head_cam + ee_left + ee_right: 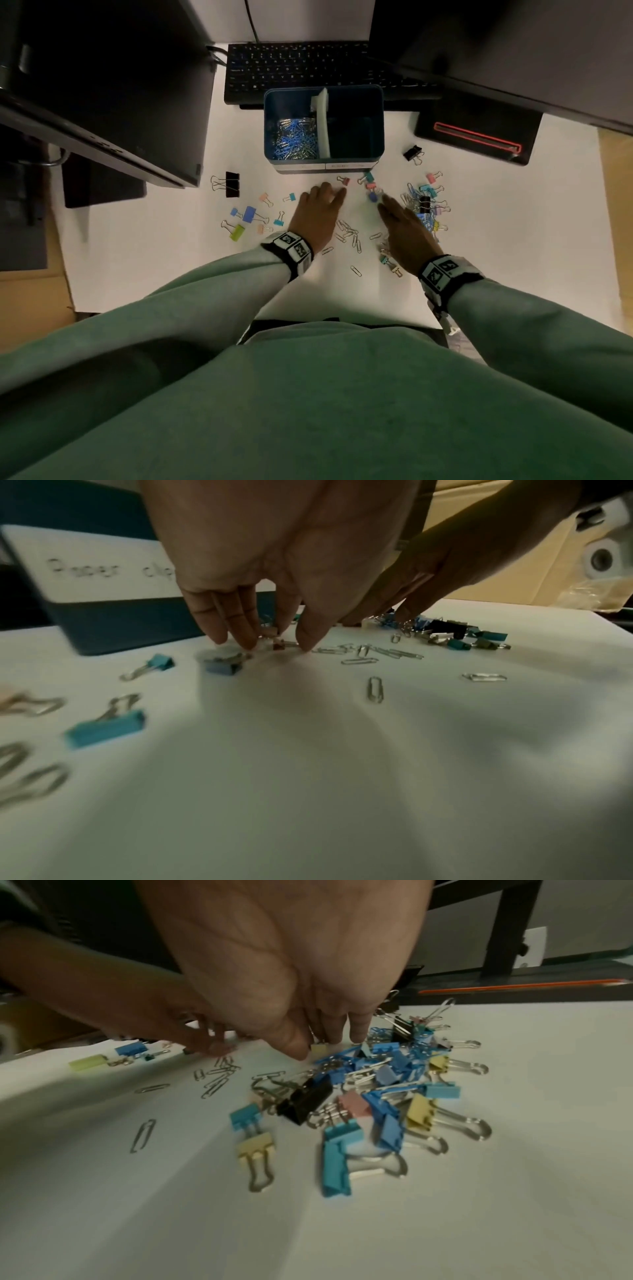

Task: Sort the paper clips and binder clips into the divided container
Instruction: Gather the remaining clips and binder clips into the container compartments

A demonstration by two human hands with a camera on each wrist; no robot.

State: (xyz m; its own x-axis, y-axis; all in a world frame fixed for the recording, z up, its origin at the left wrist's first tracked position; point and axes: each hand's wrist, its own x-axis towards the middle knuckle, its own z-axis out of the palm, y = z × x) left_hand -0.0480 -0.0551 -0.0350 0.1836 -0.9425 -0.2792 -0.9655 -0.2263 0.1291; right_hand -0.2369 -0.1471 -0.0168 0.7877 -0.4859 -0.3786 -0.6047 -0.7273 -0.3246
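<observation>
The left hand (274, 561) pinches narrowly at a small pink binder clip (279, 644) on the desk (154, 260); the right hand (291, 974) closes thumb and fingers on a pale yellow clip (318, 1049) at the pile's edge. Likely the pick-up step; next comes lifting both to the box (375, 102), whose right half looks unfilled. Blur hides whether either clip is lifted

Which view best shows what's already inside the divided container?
The head view: it looks down into the divided container, showing paper clips in its left compartment. The left wrist view shows only its outer wall; the right wrist view misses it.
</observation>
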